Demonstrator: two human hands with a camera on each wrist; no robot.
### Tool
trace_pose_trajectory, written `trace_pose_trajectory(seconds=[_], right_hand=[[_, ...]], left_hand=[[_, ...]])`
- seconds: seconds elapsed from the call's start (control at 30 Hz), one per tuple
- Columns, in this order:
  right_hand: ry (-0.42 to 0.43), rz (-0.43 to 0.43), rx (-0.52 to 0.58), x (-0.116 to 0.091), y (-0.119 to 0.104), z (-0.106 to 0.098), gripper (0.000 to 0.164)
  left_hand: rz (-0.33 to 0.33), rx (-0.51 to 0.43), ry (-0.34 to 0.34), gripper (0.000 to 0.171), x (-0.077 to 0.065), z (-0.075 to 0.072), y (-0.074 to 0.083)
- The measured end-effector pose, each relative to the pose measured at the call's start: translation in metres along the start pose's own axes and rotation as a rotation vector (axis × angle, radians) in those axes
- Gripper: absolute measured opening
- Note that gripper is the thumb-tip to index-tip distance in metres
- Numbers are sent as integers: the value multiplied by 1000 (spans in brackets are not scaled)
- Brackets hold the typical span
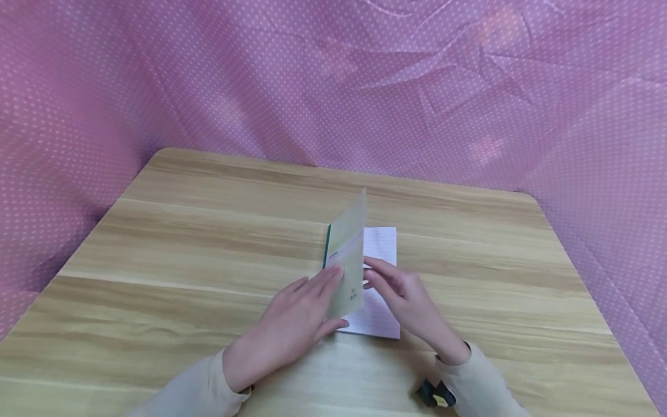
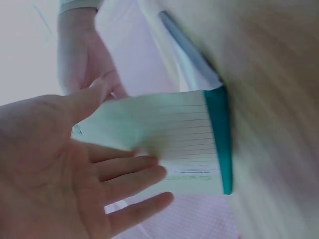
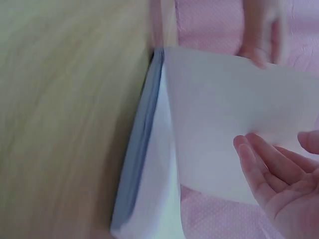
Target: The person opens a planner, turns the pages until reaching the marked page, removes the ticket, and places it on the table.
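A notebook point(image 1: 380, 313) with ruled white pages lies open on the table, its teal spine point(image 2: 219, 144) to the left. Its pale printed cover point(image 1: 346, 255) stands nearly upright, tilted a little. On the cover's printed outer face, the left hand point(image 1: 299, 313) rests with fingers straight, its thumb near the lower edge. Across from it, the right hand point(image 1: 409, 295) is at the blank inner face point(image 3: 214, 119), fingers extended and slightly bent. Whether those fingertips touch the cover I cannot tell.
The wood-grain table point(image 1: 182, 243) has rounded far corners. Pink dotted cloth point(image 1: 333, 87) hangs around its back and sides. A small black object point(image 1: 427, 394) with a yellow patch is by the right sleeve; its kind is unclear.
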State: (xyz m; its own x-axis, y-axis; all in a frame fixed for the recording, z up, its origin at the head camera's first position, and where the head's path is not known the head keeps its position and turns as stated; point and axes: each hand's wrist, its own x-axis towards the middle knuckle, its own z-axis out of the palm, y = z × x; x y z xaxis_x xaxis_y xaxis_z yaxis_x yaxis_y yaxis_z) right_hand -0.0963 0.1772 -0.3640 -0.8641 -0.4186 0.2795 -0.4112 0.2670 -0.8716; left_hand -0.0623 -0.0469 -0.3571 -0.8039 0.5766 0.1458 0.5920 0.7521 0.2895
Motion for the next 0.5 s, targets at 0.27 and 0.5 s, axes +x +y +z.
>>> trace_pose_trajectory(seconds=[0.27, 0.5], right_hand=[[-87, -118, -94, 0, -2, 14, 36], [-162, -184, -160, 3, -3, 20, 36]], left_hand=[[67, 45, 296, 73, -4, -19, 12], [40, 129, 384, 60, -15, -28, 11]])
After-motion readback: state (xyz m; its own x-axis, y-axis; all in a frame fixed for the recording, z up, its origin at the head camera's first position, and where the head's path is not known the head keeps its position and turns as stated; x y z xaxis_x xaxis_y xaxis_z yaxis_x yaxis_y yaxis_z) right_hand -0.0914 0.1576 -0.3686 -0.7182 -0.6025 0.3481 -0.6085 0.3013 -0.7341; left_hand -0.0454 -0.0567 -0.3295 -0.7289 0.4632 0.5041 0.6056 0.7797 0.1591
